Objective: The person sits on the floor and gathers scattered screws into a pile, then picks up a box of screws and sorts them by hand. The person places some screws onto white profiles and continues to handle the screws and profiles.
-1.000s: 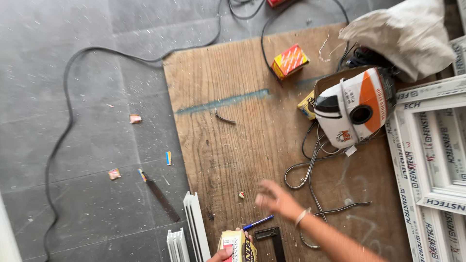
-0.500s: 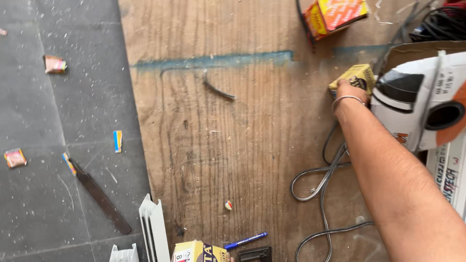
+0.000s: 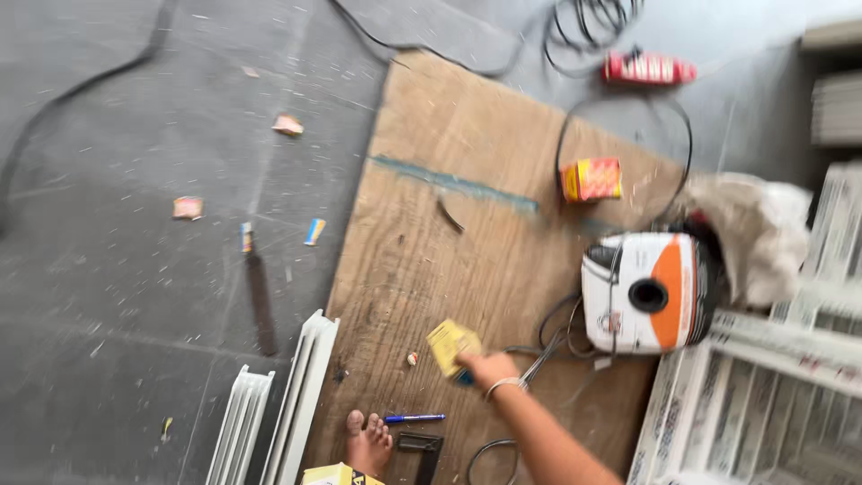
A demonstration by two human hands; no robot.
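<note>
yellow card (image 3: 452, 346), white-and-orange power tool (image 3: 648, 292), blue pen (image 3: 414, 418), brown board (image 3: 449, 242)

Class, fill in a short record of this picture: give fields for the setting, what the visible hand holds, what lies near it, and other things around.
Setting: wooden board lying on a grey floor
Right hand: holds a small yellow pack
Left hand: not in view
Near the hand: blue pen, grey cable, bare foot
On the board: white and orange machine, yellow and red box
Beside the board: white profile strips, white frames
</note>
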